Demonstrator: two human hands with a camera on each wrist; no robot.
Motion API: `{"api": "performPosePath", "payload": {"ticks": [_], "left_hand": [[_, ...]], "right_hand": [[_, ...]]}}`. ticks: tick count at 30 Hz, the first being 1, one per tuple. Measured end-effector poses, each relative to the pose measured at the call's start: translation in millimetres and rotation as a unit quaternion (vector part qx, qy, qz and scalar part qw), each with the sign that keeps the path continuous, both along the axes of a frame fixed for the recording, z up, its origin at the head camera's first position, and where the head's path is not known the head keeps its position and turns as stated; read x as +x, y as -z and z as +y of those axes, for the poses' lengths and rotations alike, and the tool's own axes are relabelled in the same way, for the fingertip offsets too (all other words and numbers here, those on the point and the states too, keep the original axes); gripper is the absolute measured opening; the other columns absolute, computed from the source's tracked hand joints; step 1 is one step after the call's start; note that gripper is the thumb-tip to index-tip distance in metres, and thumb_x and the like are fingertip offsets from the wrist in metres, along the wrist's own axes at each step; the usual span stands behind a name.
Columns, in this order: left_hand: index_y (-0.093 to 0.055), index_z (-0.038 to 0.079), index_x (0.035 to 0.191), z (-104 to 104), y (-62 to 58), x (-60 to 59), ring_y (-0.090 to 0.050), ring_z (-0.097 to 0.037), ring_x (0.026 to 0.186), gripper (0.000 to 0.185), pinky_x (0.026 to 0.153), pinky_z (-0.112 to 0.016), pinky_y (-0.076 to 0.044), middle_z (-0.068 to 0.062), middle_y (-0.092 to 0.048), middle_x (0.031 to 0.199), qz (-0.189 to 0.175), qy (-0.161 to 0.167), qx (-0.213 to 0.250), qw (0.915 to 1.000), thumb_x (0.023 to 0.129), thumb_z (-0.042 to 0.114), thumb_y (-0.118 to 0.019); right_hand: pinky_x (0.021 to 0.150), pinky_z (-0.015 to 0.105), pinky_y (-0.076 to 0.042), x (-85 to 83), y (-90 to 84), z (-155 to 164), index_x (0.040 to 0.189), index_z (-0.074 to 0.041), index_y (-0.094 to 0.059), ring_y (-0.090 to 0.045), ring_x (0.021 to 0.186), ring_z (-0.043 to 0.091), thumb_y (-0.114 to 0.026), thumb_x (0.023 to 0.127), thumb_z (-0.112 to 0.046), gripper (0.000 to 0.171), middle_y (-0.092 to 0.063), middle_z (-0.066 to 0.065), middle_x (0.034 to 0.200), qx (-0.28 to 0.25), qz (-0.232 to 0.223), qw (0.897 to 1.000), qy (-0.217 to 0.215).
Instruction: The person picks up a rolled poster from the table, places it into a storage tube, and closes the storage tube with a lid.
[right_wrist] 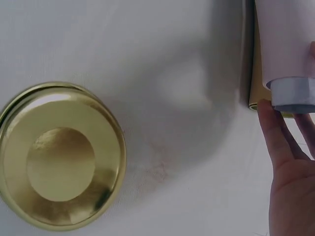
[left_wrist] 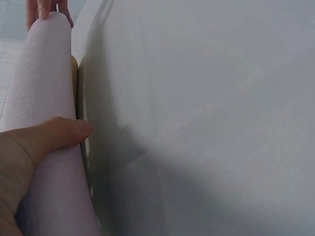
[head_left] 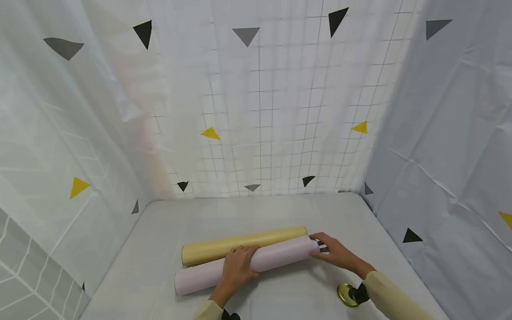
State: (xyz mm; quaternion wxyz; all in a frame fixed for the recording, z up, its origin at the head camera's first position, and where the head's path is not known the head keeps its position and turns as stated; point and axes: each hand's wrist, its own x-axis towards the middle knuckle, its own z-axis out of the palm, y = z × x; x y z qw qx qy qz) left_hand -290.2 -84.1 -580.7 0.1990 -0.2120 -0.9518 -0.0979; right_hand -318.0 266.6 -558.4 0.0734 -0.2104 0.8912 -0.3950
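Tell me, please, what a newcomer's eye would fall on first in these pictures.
Probably the pale pink roll, gripped by the left hand, with the right hand touching its end. Behind it lies a yellow roll; a gold disc sits on the table at the head view's lower right.

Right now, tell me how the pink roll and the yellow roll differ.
The pink roll is in front; the yellow roll is behind it. A pale tube juts from the pink roll's right end; none shows at the yellow roll's. Both are long cylinders.

Cream sleeves [head_left: 394, 295], black wrist cameras [head_left: 359, 294]
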Motion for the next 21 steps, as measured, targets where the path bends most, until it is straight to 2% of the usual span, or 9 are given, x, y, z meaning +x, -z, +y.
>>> {"api": "performPosePath", "payload": {"ticks": [7,13,21], "left_hand": [[-0.069,0.021,0.125,0.1,1.9,-0.3,-0.073,-0.017,0.103,0.083,0.088,-0.04,-0.056,0.005,-0.079,0.112,0.002,-0.002,-0.002,1.0,0.052,0.044,-0.1],[-0.069,0.021,0.125,0.4,-0.5,0.5,-0.073,-0.017,0.103,0.082,0.089,-0.04,-0.056,0.004,-0.079,0.112,0.003,-0.005,0.004,1.0,0.052,0.042,-0.101],[-0.069,0.021,0.126,-0.8,-3.6,1.4,-0.073,-0.017,0.103,0.083,0.088,-0.04,-0.056,0.005,-0.079,0.113,-0.001,-0.004,0.008,1.0,0.053,0.042,-0.101]], "right_hand": [[0.093,0.039,-0.058,0.2,-2.7,-5.6,0.141,-0.008,-0.054,-0.068,0.117,0.028,-0.068,0.098,-0.042,0.056,-0.062,0.018,0.14,-0.001,-0.023,0.999,0.032],[0.095,0.043,-0.059,-0.4,-2.9,-8.2,0.14,-0.013,-0.056,-0.068,0.12,0.03,-0.069,0.097,-0.042,0.053,-0.06,0.017,0.143,-0.025,-0.045,0.997,0.065],[0.097,0.035,-0.057,-1.8,-0.8,-13.1,0.144,-0.01,-0.048,-0.065,0.124,0.029,-0.069,0.098,-0.036,0.057,-0.056,0.018,0.145,-0.069,-0.073,0.991,0.084]]}}
